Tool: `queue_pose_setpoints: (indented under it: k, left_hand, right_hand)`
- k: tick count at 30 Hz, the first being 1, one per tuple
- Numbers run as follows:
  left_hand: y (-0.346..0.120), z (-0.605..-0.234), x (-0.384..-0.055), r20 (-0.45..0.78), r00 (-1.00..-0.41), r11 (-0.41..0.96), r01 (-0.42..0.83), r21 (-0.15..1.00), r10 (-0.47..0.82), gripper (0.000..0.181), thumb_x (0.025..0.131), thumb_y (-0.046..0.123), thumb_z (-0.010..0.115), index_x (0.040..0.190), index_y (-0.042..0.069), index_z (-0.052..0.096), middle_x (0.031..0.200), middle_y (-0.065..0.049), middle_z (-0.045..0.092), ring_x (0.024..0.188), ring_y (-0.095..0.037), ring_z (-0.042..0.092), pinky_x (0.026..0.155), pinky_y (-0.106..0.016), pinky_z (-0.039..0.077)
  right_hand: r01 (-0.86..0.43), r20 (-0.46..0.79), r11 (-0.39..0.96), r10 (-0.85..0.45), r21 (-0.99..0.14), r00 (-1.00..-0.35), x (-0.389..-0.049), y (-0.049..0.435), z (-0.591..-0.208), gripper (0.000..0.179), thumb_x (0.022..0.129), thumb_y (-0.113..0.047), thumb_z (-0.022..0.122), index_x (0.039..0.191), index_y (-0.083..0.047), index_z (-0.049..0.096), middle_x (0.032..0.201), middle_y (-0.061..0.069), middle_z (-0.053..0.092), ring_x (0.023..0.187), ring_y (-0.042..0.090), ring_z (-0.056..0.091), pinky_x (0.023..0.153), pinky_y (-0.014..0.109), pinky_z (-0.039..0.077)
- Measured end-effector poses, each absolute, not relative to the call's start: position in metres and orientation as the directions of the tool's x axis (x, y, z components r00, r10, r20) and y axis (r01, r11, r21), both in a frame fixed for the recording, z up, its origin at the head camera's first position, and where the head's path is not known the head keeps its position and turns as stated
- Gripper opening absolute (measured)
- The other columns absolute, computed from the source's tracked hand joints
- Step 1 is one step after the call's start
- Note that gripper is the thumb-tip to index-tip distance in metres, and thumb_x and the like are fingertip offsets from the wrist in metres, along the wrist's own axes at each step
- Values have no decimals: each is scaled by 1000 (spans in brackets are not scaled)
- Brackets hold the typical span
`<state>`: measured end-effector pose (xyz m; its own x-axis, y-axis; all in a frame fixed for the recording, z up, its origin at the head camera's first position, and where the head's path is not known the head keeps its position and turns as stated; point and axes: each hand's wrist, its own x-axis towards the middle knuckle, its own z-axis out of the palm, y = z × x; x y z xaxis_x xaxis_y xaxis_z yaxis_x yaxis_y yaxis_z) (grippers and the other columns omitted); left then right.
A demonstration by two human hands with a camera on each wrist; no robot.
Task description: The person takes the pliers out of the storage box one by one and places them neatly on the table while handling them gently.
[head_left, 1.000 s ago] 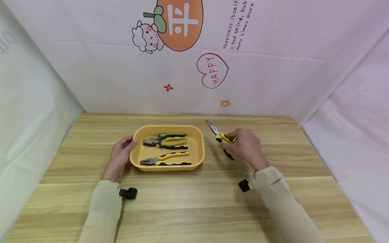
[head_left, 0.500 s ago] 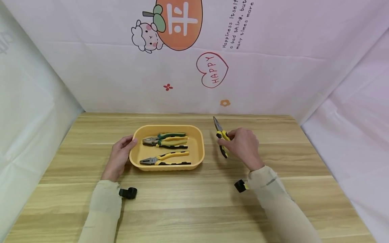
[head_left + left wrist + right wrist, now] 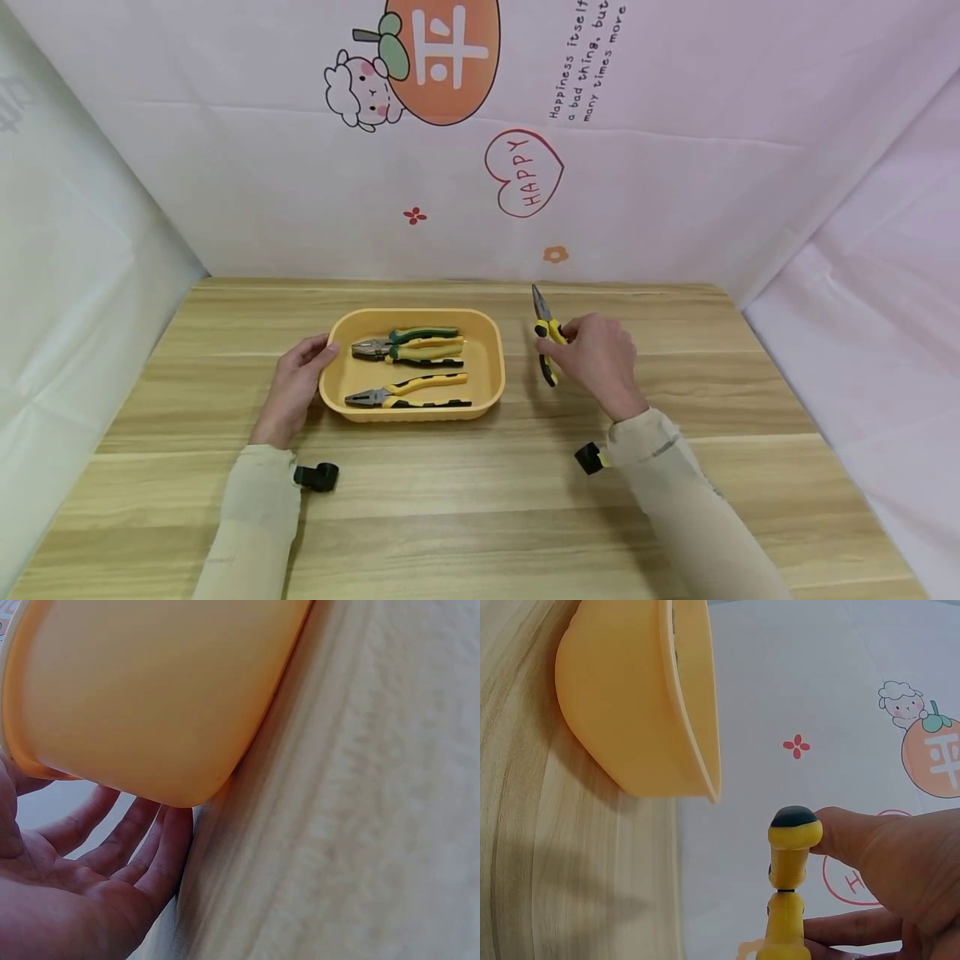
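Note:
My left hand (image 3: 296, 383) holds the left end of a yellow plastic tray (image 3: 491, 367), its thumb over the rim and its fingers against the outer wall. Inside the tray, combination pliers (image 3: 408, 347) with green and yellow handles lie close together at the far side. Another pair of pliers (image 3: 408, 392) with yellow and black handles lies nearer the front. To the right of the tray, my right hand (image 3: 600, 358) grips long-nose pliers (image 3: 551, 332) by their yellow and black handles, nose pointing away. In the right wrist view these pliers (image 3: 786, 862) appear above the table.
The tray stands on a wood-grain table (image 3: 465, 517). White printed cloth (image 3: 300, 200) rises behind the table's back edge, and more white cloth hangs at both sides. A small black camera (image 3: 318, 477) is worn on the left wrist, another (image 3: 590, 457) on the right.
My right hand has shifted slightly left, and the long-nose pliers have turned from slanting left to pointing nearly straight away from me. The left hand and the tray have stayed in place.

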<state>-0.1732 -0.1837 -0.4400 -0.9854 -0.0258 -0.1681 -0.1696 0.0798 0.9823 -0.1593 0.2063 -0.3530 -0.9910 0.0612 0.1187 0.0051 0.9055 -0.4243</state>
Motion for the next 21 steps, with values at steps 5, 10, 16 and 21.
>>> queue_pose_setpoints:
  k: [5,10,16,21]
  left_hand:
    - [-184,-440,-173,-163,-986,77,-165,983,-23,54,108,26,51,151,-5,41,146,-24,46,111,-15,57,89,-18,52]
    - [-183,-440,-174,-169,-985,71,-170,983,-24,55,108,26,52,151,-5,40,148,-24,45,109,-12,57,89,-18,52]
    - [-183,-440,-174,-166,-986,66,-167,984,-25,54,108,25,51,151,-5,40,148,-25,45,110,-13,56,90,-18,51]
    - [-183,-440,-174,-169,-985,68,-170,983,-23,55,108,26,51,152,-5,38,149,-24,44,113,-15,55,92,-19,51]
  right_hand:
    - [25,102,906,75,-424,-992,-160,204,-355,43,85,-44,79,58,-12,67,46,-5,42,46,13,36,44,27,25]
    - [51,44,902,77,-429,-996,-161,203,-359,45,85,-43,78,57,-12,61,48,-6,38,47,11,33,44,25,22]
    - [77,3,902,86,-425,-996,-162,200,-367,44,85,-44,78,60,-11,63,49,-6,37,47,11,34,44,25,24]
    - [100,-30,899,97,-426,-995,-164,197,-373,47,86,-44,78,57,-11,60,49,-6,35,47,10,33,43,24,24]
